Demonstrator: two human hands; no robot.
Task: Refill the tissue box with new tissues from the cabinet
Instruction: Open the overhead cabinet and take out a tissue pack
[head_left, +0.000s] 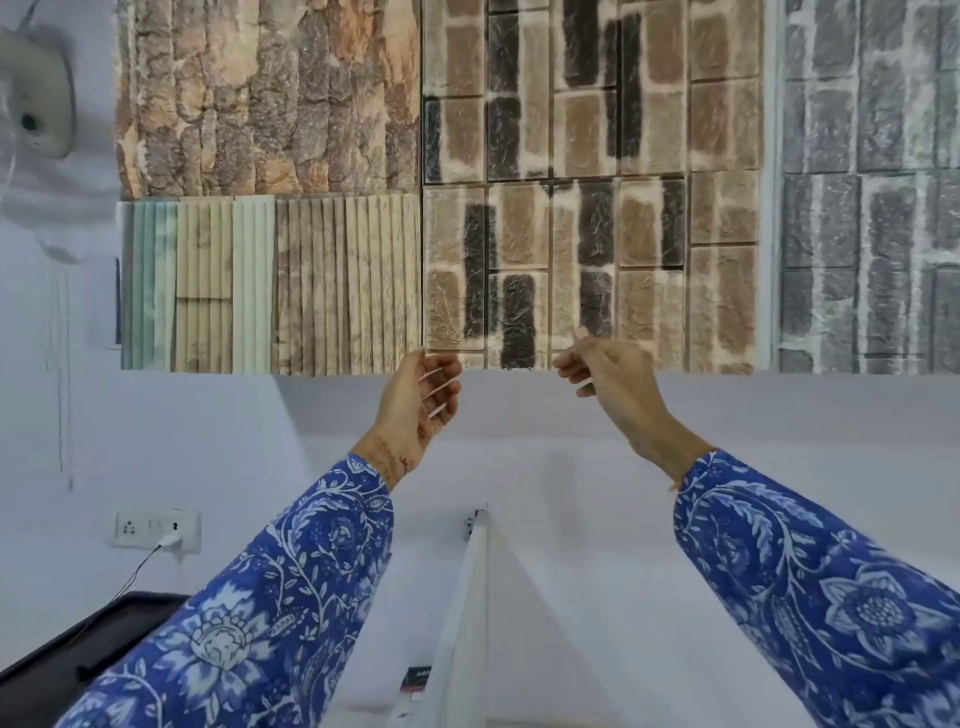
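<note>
The cabinet hangs on the wall above me, its doors faced with brick and stone pattern panels. Both my arms, in blue floral sleeves, are raised to its lower edge. My left hand is just below that edge, palm turned right, fingers apart and slightly curled, holding nothing. My right hand is a little to the right, fingers loosely curled, thumb tip overlapping the bottom of a brick panel. I cannot tell whether either hand touches the door. No tissue box or tissues are in view.
A white partition edge rises at bottom centre between my arms. At lower left is a wall socket with a plug, its cable running to a black surface. A fan is mounted at top left.
</note>
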